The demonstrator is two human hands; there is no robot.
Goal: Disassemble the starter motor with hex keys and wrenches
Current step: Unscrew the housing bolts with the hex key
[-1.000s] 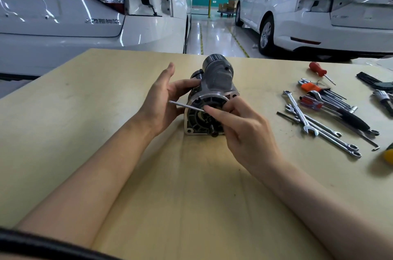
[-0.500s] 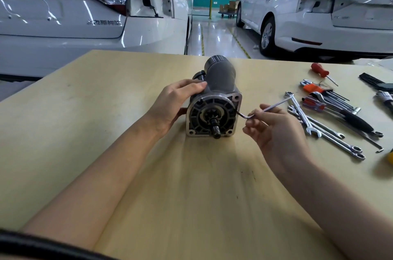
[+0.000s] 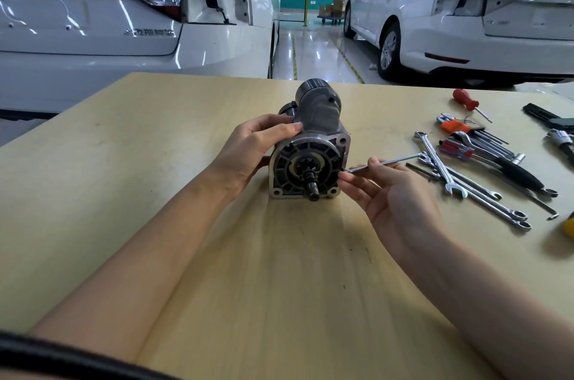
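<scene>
Head view: right hand (image 3: 394, 193) pinches slim silver L-shaped hex key (image 3: 383, 163) between thumb and fingertips, short end at right edge of grey cast-metal starter motor (image 3: 310, 149) front flange, likely seated in a screw there; cannot confirm. Left hand (image 3: 251, 149) grips motor's left side, fingers curled over housing, probably bracing against turning force. Motor lies on pale wooden table (image 3: 155, 162) between hands. Chrome combination wrenches (image 3: 450, 174) just right of right hand, within reach. Beyond, white car (image 3: 93, 22) boot reads "SUPERB".

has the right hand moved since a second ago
Yes. The right hand, pinching the hex key, went from the starter motor face to its right side, toward the wrenches.
</scene>
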